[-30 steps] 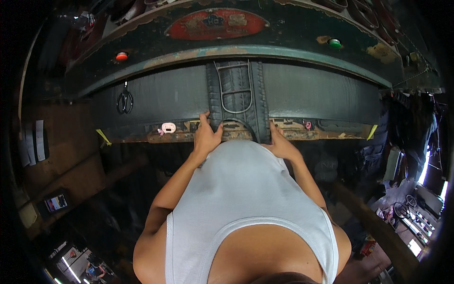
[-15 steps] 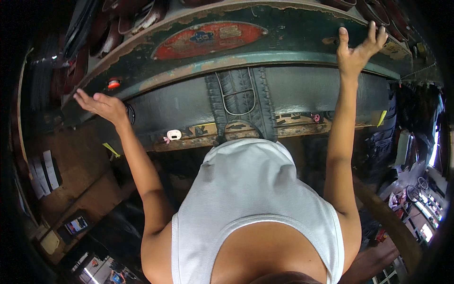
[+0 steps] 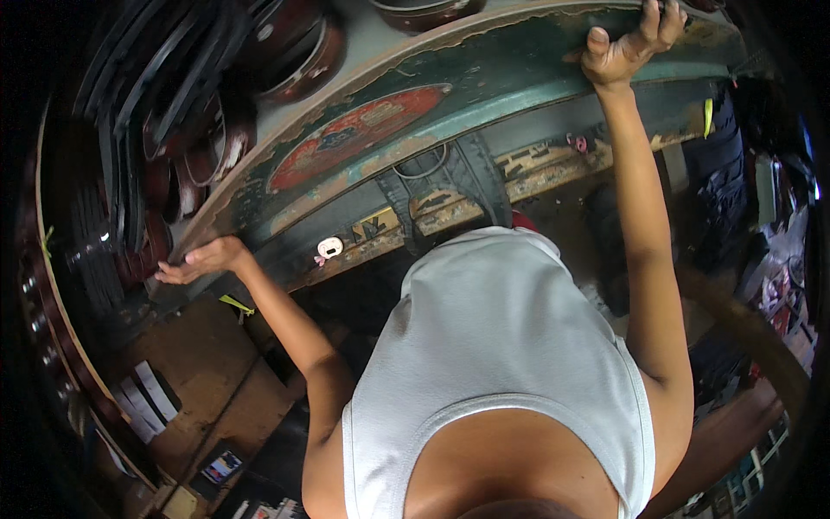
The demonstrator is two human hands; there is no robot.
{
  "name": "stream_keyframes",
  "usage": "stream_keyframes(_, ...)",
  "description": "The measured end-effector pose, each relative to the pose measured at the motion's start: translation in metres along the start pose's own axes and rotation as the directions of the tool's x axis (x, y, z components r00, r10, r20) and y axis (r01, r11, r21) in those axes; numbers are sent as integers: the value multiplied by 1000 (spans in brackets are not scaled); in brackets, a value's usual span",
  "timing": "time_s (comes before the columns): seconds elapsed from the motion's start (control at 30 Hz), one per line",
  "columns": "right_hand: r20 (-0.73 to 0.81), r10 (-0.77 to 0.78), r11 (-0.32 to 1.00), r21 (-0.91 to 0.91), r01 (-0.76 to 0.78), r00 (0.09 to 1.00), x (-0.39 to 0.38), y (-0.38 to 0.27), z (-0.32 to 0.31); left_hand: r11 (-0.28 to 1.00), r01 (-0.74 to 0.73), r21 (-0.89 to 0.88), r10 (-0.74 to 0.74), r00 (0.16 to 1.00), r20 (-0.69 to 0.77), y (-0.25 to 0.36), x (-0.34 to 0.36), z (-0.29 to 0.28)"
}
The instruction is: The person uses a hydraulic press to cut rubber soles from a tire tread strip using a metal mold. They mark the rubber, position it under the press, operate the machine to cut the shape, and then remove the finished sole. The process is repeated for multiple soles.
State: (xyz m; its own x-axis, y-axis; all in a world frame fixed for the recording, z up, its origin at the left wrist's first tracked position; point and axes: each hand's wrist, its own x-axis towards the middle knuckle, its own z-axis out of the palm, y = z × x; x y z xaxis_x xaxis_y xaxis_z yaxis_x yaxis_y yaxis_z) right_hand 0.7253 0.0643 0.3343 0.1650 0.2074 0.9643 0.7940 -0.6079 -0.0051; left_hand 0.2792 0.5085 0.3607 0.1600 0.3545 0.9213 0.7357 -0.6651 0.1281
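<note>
A long dark green metal beam [image 3: 493, 91] with worn paint and a red oval plate [image 3: 354, 134] spans the space ahead of me. My left hand [image 3: 207, 258] is at its left end, palm turned up, fingers stretched out and apart from the thumb. At the right end, my right hand [image 3: 627, 54] is spread against the beam, thumb on its green face and fingers reaching to its upper edge. Neither hand holds anything that I can see. Where the left fingertips touch the beam, I cannot tell exactly.
Above the beam lie several dark red curved bands [image 3: 303, 60] and hanging black strips [image 3: 164, 78]. Below it run a black rubber strip [image 3: 480, 177], a metal loop [image 3: 424, 164] and a worn wooden ledge [image 3: 553, 182] bearing a small white rounded thing [image 3: 329, 248]. White strips [image 3: 156, 389] lie lower left.
The view has turned, so the beam now slants up to the right and more bands show above it. Both hands stay at the beam's ends. The red knob near my left hand no longer shows.
</note>
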Motion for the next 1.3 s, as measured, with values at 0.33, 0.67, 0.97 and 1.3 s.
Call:
stream_keyframes(0.33, 23, -19, 1000, 7, 19, 1000, -17, 1, -19, 998, 36, 44, -42, 988, 149, 7, -19, -24)
stream_keyframes(0.67, 12, -14, 1000, 8, 14, 1000, -14, 0, -24, 999, 12, 38, -17, 991, 135, 4, -16, -27)
stream_keyframes(0.97, -5, -16, 1000, 10, 16, 1000, -9, -5, -26, 998, -29, 64, 21, 992, 122, -17, -23, -26)
stream_keyframes(1.3, 207, 159, 983, 58, -175, 965, 9, -28, 27, 998, -68, 9, 68, 997, 48, -27, 17, 34)
